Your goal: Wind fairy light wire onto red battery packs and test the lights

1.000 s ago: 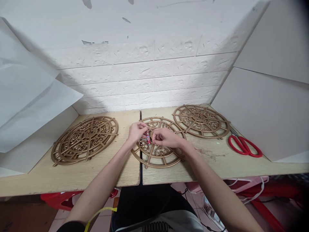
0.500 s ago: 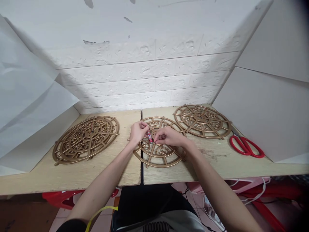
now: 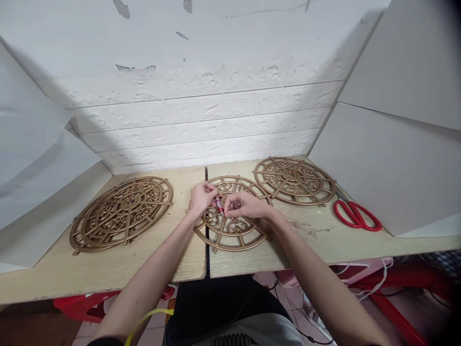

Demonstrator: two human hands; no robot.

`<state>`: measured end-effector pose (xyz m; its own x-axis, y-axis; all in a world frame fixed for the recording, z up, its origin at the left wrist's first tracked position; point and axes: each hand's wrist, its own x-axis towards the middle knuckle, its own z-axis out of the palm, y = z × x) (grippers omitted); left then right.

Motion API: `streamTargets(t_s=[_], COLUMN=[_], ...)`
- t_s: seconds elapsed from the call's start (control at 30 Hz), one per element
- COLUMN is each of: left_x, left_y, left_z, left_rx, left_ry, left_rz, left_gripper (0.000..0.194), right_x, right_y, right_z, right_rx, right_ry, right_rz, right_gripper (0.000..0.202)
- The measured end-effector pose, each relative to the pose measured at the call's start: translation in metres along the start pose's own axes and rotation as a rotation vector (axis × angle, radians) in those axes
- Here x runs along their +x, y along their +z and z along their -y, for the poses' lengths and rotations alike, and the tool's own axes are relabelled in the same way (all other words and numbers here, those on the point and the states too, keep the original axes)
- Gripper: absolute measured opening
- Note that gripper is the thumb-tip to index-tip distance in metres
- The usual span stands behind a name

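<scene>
A round gold openwork frame lies flat at the middle of the table, under both hands. My left hand pinches the upper end of a small red battery-like cylinder, which is tilted over the frame. Beside its lower end is my right hand, its fingers closed together; whatever they hold is too small to make out.
Stacked gold frames lie at the left of the wooden table. More round frames lie at the back right, near red-handled scissors. A white brick-pattern wall and white side panels surround the table.
The whole view has shifted slightly, so the table's things appear a little further left. Both hands keep nearly the same pose around the red cylinder.
</scene>
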<state>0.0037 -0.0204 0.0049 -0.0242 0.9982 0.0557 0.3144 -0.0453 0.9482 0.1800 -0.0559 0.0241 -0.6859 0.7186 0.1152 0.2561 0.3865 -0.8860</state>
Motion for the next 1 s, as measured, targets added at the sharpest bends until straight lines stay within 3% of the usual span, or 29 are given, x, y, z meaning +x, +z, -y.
streamTargets(t_s=[0.2, 0.5, 0.83, 1.0], left_x=[0.005, 0.006, 0.013, 0.009], left_y=[0.003, 0.003, 0.003, 0.003], left_z=[-0.003, -0.002, 0.007, 0.004], left_rx=[0.040, 0.074, 0.243, 0.205], left_ry=[-0.014, 0.014, 0.129, 0.118], left_rz=[-0.019, -0.049, -0.128, -0.114], left_gripper=[0.012, 0.009, 0.010, 0.009], right_x=[0.002, 0.002, 0.002, 0.003], right_y=[0.006, 0.012, 0.014, 0.014], right_z=[-0.005, -0.001, 0.004, 0.003], right_rx=[-0.034, -0.385, -0.562, -0.477], right_ry=[-0.047, -0.207, -0.119, -0.125], right_rz=[-0.075, -0.194, -0.178, -0.161], right_gripper=[0.012, 0.009, 0.007, 0.012])
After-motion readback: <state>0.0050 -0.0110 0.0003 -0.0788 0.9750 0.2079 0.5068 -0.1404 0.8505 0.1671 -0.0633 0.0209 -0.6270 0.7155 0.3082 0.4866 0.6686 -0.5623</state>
